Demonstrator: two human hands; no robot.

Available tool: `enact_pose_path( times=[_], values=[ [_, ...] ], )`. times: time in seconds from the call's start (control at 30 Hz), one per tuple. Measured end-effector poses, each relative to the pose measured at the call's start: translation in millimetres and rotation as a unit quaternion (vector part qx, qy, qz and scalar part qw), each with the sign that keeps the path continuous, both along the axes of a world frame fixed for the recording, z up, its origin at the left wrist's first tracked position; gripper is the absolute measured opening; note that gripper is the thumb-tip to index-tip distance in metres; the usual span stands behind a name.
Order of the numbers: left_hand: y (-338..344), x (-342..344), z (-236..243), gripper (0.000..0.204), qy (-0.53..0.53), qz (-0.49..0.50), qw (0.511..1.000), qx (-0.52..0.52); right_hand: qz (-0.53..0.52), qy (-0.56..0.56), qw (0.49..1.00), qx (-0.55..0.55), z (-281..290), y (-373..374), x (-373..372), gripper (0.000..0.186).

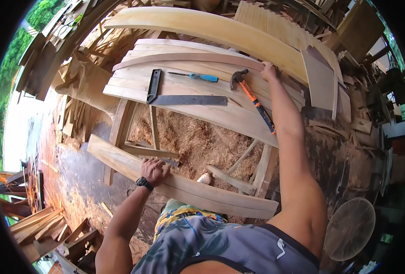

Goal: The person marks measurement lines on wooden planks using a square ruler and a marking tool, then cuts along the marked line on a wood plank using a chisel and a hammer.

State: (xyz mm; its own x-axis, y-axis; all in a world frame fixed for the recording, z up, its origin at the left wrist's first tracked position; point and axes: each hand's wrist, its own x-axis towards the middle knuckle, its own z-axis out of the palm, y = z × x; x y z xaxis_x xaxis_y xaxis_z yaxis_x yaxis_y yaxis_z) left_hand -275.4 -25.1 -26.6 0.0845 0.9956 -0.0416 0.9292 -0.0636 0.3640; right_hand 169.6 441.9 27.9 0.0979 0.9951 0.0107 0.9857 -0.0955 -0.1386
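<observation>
My left hand [154, 171], with a dark watch at its wrist, grips a wide wooden board [211, 193] that lies across in front of me. Over the slatted wooden table [129, 82], my outstretched right hand [269, 71] has its fingers closed on the right end of a thin curved wooden strip [189, 57]. On the slats below that strip lie a blue-handled screwdriver [202, 77], a metal try square [189, 100] with a black stock, and a claw hammer [256, 103] with an orange and black handle. The hammer's handle end reaches close to my right forearm.
A long, yellowish curved board [198, 23] stretches behind the table. Wood shavings [198, 137] cover the floor between the table legs. Scrap wood [42, 226] is piled at the lower left, and a round fan-like guard [350, 228] stands at the lower right.
</observation>
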Motion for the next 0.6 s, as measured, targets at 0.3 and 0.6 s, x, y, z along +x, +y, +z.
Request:
enact_pose_path(
  times=[0.3,0.6],
  values=[
    [9,-3,-2,0.024,-0.019,-0.007,1.0,0.013,0.316,0.226,0.909,0.149,-4,-27,-137,0.05],
    [-7,-3,-5,0.024,-0.025,-0.016,0.999,0.018,0.264,0.073,0.959,0.076,-27,-108,-226,0.034]
  ],
)
